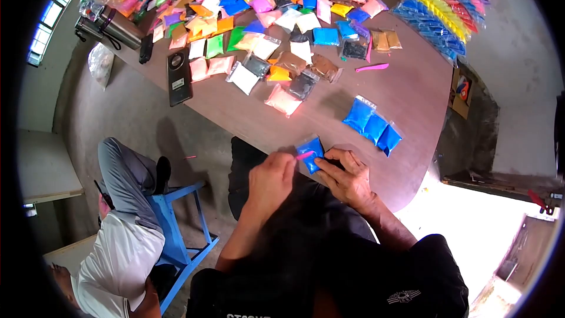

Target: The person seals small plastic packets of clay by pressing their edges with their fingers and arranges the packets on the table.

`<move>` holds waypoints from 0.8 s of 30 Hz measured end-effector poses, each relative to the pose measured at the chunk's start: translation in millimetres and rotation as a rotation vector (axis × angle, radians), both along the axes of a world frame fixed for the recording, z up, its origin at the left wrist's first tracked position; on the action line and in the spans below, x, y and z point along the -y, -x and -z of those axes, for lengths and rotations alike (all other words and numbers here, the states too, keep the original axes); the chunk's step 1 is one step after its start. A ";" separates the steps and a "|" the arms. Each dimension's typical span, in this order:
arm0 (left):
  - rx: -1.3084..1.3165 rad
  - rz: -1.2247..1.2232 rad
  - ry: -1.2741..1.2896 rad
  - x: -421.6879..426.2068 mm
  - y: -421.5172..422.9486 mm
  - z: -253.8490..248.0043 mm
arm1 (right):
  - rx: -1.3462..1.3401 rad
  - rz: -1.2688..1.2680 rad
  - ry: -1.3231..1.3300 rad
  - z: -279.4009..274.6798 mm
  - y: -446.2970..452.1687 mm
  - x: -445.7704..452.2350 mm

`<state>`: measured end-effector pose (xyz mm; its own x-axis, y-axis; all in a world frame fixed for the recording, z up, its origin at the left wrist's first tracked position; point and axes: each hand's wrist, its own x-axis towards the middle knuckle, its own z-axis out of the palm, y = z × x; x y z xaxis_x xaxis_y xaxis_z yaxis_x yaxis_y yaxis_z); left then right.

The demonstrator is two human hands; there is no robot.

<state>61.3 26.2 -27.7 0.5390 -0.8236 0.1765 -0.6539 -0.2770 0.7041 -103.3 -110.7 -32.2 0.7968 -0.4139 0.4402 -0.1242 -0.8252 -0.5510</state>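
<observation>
Left hand (273,179): fingers pinched on a pink tool (304,156), against the blue packet (312,165) at the worktop's (415,91) near edge. Right hand (348,179): fingers clamped on that packet — apparently steadying it. Toward the right edge, blue packs (373,128) lie apart from the heap (289,20) — presumably grouped by colour.

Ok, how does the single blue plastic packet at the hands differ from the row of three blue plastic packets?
The single blue plastic packet is held by the right hand; the row of three blue plastic packets lies untouched on the brown table. The single packet has a slim pink plastic stick against it; the row has none. Both are blue with clear edges.
</observation>
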 end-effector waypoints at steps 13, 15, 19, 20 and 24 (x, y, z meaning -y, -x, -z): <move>0.136 0.083 -0.051 26.9 -4.5 -14.6 | 0.007 0.005 0.015 -1.3 1.6 -0.7; 0.168 0.033 -0.050 31.9 -9.6 -15.1 | 0.002 0.005 0.005 -1.9 2.0 -1.5; 0.157 -0.008 -0.049 33.2 -15.4 -24.3 | 0.001 -0.004 0.014 -2.7 2.3 -1.0; 0.157 -0.008 -0.049 33.7 -11.0 -22.7 | 0.001 -0.005 0.013 -2.3 3.0 -1.4; 0.148 0.124 0.062 35.3 1.1 -18.7 | 0.011 -0.006 0.011 0.3 3.1 -2.3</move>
<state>60.2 -9.1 -9.0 0.3983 -0.8671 0.2990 -0.7780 -0.1467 0.6109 -106.5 -108.5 -32.4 0.7945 -0.4040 0.4534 -0.1133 -0.8321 -0.5430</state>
